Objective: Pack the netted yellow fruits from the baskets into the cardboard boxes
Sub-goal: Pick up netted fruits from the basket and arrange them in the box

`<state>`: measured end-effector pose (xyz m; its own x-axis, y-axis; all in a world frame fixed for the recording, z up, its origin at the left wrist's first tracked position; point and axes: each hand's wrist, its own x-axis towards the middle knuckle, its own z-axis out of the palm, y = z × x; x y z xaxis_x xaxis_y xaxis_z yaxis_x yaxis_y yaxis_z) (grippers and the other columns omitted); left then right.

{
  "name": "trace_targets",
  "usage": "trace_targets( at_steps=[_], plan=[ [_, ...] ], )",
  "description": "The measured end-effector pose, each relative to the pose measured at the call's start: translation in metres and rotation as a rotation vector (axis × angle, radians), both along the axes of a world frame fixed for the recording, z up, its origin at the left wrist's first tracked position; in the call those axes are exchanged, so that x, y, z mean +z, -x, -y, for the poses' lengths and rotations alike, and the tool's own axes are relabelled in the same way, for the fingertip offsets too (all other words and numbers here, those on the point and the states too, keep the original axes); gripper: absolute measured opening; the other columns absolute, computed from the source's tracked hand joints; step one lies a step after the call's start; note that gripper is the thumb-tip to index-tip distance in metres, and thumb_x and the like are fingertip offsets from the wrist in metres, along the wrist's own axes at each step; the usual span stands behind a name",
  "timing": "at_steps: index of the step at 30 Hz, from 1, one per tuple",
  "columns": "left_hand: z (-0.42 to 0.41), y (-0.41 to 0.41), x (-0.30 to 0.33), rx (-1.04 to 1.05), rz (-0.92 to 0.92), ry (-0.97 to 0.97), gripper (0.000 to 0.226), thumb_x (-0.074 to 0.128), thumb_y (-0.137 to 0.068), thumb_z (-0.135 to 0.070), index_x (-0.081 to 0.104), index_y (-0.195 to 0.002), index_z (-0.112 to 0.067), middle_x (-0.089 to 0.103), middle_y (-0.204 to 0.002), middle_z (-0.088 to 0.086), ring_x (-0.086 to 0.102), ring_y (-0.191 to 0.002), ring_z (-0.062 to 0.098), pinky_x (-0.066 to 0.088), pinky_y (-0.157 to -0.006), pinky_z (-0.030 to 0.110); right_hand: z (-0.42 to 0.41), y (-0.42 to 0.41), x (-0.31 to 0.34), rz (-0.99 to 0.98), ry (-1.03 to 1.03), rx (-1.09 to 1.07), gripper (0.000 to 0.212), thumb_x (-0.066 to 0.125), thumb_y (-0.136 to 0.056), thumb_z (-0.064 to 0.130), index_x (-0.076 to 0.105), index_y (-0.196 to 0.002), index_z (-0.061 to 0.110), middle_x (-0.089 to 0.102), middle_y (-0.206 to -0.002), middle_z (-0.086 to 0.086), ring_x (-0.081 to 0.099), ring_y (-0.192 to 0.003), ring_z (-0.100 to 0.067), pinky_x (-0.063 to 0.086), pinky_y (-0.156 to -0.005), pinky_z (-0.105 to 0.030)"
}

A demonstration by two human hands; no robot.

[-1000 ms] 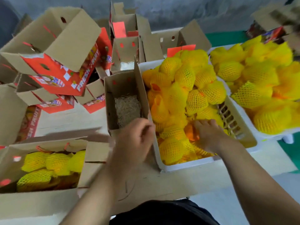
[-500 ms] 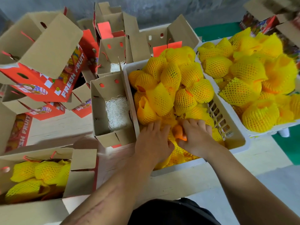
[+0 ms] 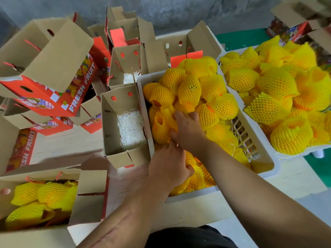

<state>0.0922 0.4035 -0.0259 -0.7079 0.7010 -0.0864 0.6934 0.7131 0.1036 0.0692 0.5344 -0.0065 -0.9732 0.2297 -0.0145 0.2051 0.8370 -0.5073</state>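
1. head view: netted yellow fruits point(image 3: 189, 90) heap in the white basket point(image 3: 268, 167) at centre, oval, each in yellow foam mesh; some show orange skin at the open sleeve end.
2. long axes vary: several far ones stand near upright, while a fruit point(image 3: 160, 127) at the basket's left edge is tilted, its open sleeve mouth pointing up and left.
3. right hand point(image 3: 188, 131) reaches across into the heap, fingers curled over that tilted fruit, gripping it.
4. left hand point(image 3: 168, 165) lies just near of the right one, the two touching, fingers dug down among the near fruits; whether it grasps one cannot be told.
5. open cardboard box point(image 3: 111, 126) sits touching the basket's left wall, long axis running near to far, with white shredded paper point(image 3: 130, 129) in its bottom.
6. near-left box point(image 3: 91, 183) holds several netted fruits lying on their sides.
7. second basket point(image 3: 286, 154) at right is piled with more; red "fresh fruit" boxes point(image 3: 53, 97) stack at far left.
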Motion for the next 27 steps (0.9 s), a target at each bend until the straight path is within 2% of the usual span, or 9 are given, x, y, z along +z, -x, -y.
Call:
trace_targets(
  at_steps=[3,7,11,13,15,17,20,23,27],
  plan=[
    [0.0,0.001,-0.002,-0.017,0.008,0.003,0.078,0.06,-0.078,-0.057,0.051,-0.142,-0.014,0.058,-0.131,0.013,0.057,-0.11,0.031,0.051,-0.089,0.04,0.003,-0.005,-0.006,-0.049,0.214,-0.048,0.045,0.065,-0.09,0.016,0.038,-0.125,0.011,0.059,-0.119,-0.024,0.059,-0.108,-0.046,0.04,-0.078,-0.041],
    [0.001,0.001,-0.001,-0.026,0.014,-0.053,0.074,0.058,-0.079,-0.063,0.051,-0.137,-0.018,0.054,-0.125,0.006,0.053,-0.113,0.027,0.048,-0.092,0.04,0.001,-0.016,-0.004,-0.114,0.26,-0.207,0.057,0.063,-0.093,0.016,0.035,-0.143,0.012,0.065,-0.111,-0.023,0.063,-0.1,-0.044,0.044,-0.073,-0.042],
    [0.003,-0.001,-0.003,-0.014,-0.042,-0.171,0.076,0.052,-0.082,-0.073,0.053,-0.135,-0.019,0.057,-0.119,0.004,0.057,-0.113,0.027,0.048,-0.091,0.04,-0.019,-0.039,0.004,-0.273,0.496,-0.369,0.019,0.064,-0.095,0.01,0.061,-0.113,0.009,0.064,-0.096,-0.004,0.058,-0.082,-0.022,0.039,-0.071,-0.031],
    [0.003,-0.001,-0.002,0.012,-0.037,-0.264,0.09,0.053,-0.081,-0.078,0.046,-0.145,-0.016,0.058,-0.126,0.005,0.058,-0.116,0.027,0.05,-0.093,0.039,-0.03,-0.057,0.008,-0.248,0.644,-0.41,0.008,0.064,-0.096,0.011,0.068,-0.1,0.017,0.071,-0.088,0.002,0.062,-0.074,-0.012,0.046,-0.066,-0.028],
    [0.003,0.001,0.0,0.055,0.032,-0.38,0.097,0.057,-0.079,-0.08,0.037,-0.151,-0.017,0.056,-0.133,0.004,0.057,-0.119,0.023,0.051,-0.093,0.037,-0.031,-0.073,0.012,-0.136,0.854,-0.386,0.007,0.065,-0.098,0.016,0.072,-0.099,0.018,0.076,-0.086,0.001,0.067,-0.068,-0.01,0.052,-0.059,-0.026],
    [0.007,0.004,0.002,0.088,0.142,-0.51,0.077,0.062,-0.086,-0.068,0.038,-0.146,-0.026,0.054,-0.134,-0.002,0.055,-0.118,0.018,0.054,-0.091,0.039,-0.027,-0.083,0.012,-0.011,0.979,-0.302,0.012,0.065,-0.1,0.023,0.072,-0.103,0.014,0.075,-0.085,-0.007,0.066,-0.063,-0.01,0.05,-0.056,-0.026],
    [0.013,0.005,0.006,0.114,0.222,-0.643,0.042,0.053,-0.093,-0.046,0.053,-0.132,-0.031,0.056,-0.127,-0.008,0.056,-0.111,0.013,0.053,-0.085,0.041,-0.026,-0.09,0.011,0.004,0.944,-0.255,0.04,0.066,-0.099,0.027,0.055,-0.094,-0.011,0.053,-0.075,-0.021,0.058,-0.062,-0.015,0.043,-0.06,-0.03],
    [0.013,0.004,0.009,0.097,0.244,-0.595,0.044,0.045,-0.097,-0.055,0.061,-0.13,-0.031,0.05,-0.132,-0.01,0.056,-0.113,0.011,0.048,-0.082,0.031,-0.034,-0.094,0.013,-0.054,1.035,-0.269,0.039,0.067,-0.098,0.021,0.051,-0.086,-0.012,0.044,-0.075,-0.018,0.042,-0.061,-0.022,0.038,-0.055,-0.026],
    [0.017,0.006,0.012,0.115,0.373,-0.603,0.053,0.038,-0.096,-0.075,0.058,-0.13,-0.041,0.065,-0.121,-0.02,0.056,-0.11,0.001,0.041,-0.074,0.015,-0.035,-0.092,0.012,-0.096,1.103,-0.278,0.044,0.064,-0.098,0.024,0.05,-0.09,-0.017,0.046,-0.076,-0.02,0.039,-0.057,-0.02,0.031,-0.055,-0.033]
  ],
)
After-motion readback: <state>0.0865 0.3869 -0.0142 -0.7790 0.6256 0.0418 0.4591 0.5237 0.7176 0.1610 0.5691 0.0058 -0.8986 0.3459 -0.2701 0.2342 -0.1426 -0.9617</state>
